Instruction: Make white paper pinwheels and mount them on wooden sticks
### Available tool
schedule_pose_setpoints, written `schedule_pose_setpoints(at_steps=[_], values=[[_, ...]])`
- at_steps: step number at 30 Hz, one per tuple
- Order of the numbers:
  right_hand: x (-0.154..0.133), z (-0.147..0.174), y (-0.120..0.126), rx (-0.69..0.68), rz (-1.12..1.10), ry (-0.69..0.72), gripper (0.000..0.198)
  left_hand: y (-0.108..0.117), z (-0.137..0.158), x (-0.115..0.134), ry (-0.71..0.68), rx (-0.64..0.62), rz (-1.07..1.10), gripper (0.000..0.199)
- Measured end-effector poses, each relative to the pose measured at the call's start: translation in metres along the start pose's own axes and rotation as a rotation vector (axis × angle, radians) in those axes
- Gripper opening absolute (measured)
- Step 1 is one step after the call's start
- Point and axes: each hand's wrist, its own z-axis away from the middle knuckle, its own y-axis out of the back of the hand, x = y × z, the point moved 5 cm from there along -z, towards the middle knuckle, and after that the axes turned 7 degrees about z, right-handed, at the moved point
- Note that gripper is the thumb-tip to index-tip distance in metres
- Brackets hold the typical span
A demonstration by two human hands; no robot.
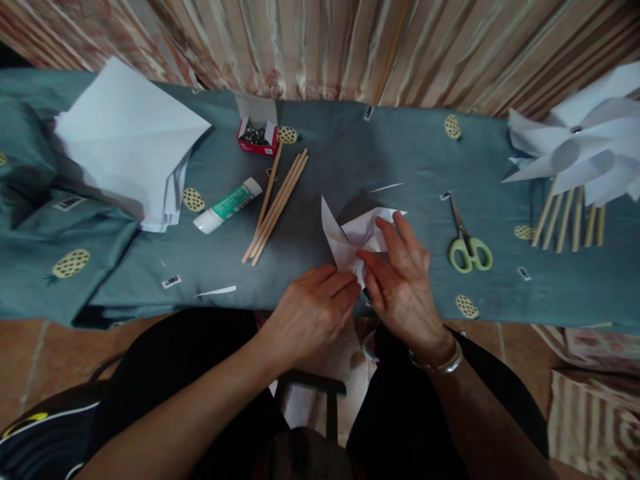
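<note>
Between my hands is a white paper pinwheel (350, 250) with cut, curling blades, near the front edge of the cloth-covered table. My left hand (320, 307) has its fingers closed on the paper's near edge. My right hand (403, 277), with a bracelet at the wrist, pinches the paper with thumb and index finger near its middle, the other fingers stretched over the right blade. Green-handled scissors (465, 243) lie to the right of my right hand. Left of the paper lie several wooden sticks (280, 210) and a glue stick (227, 205).
A red box of metal fasteners (257, 137) stands open near the back. White paper sheets (130, 133) are stacked at the left. Finished pinwheels (590, 143) on wooden sticks lie at the far right. Paper slivers (217, 291) lie on the green tablecloth (400, 147). A striped curtain (320, 47) hangs behind.
</note>
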Motion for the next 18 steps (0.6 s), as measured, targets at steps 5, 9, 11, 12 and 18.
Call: schedule_pose_setpoints(at_steps=[5,9,11,12,18], values=[[-0.003,0.002,0.001,-0.073,0.005,0.022,0.032,0.030,0.003,-0.030,0.179,0.195,0.206,0.016],[-0.004,0.001,0.003,-0.105,0.008,0.046,0.039,0.034,0.013,-0.059,0.500,0.275,0.381,0.020],[-0.004,0.000,0.004,-0.089,0.001,0.063,0.041,0.027,0.019,-0.068,0.642,0.294,0.533,0.025],[-0.004,0.000,0.003,-0.079,0.000,0.075,0.041,0.024,0.020,-0.070,0.677,0.321,0.640,0.028],[-0.007,-0.002,-0.005,0.000,0.019,0.117,0.032,0.009,0.017,-0.068,0.742,0.404,1.136,0.048]])
